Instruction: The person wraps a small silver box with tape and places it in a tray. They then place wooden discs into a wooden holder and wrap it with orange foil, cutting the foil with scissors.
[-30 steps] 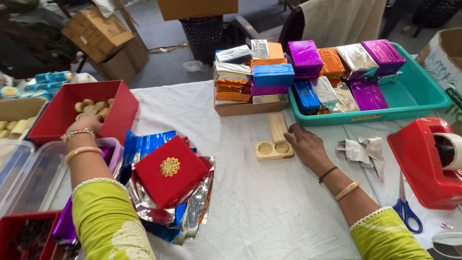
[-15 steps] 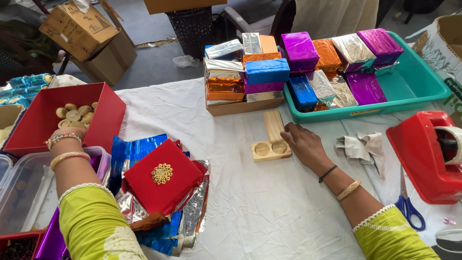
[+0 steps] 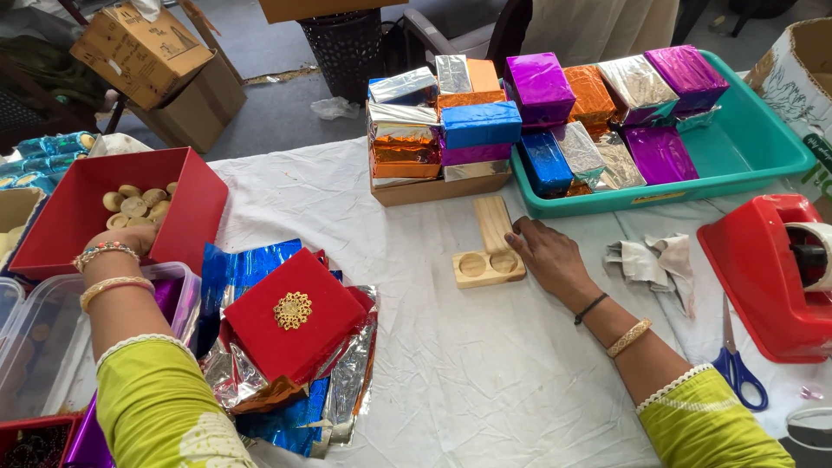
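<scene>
The wooden holder, a pale block with two round hollows at its near end, lies flat on the white cloth of the desk, just in front of a shallow cardboard tray. The right hand rests palm down beside it, fingers loosely together and touching the holder's right edge; nothing is pinched.

The left hand reaches over the near wall of the open red box at the far left. Its fingers are curled down into the box next to a heap of small wooden discs; whether it grips any of them cannot be told.

Between the two arms a red lid with a gold ornament at its centre sits tilted on a pile of foil sheets, blue, silver and copper. A clear plastic tub stands just left of the pile, under the left forearm.

On the cardboard tray foil-wrapped boxes are stacked, silver, orange, blue and purple. Right of it, a teal tray holds more wrapped boxes in purple, orange, silver and blue.

At the right edge stands a red tape dispenser, with blue-handled scissors lying in front of it and crumpled paper scraps between the dispenser and the right hand.
</scene>
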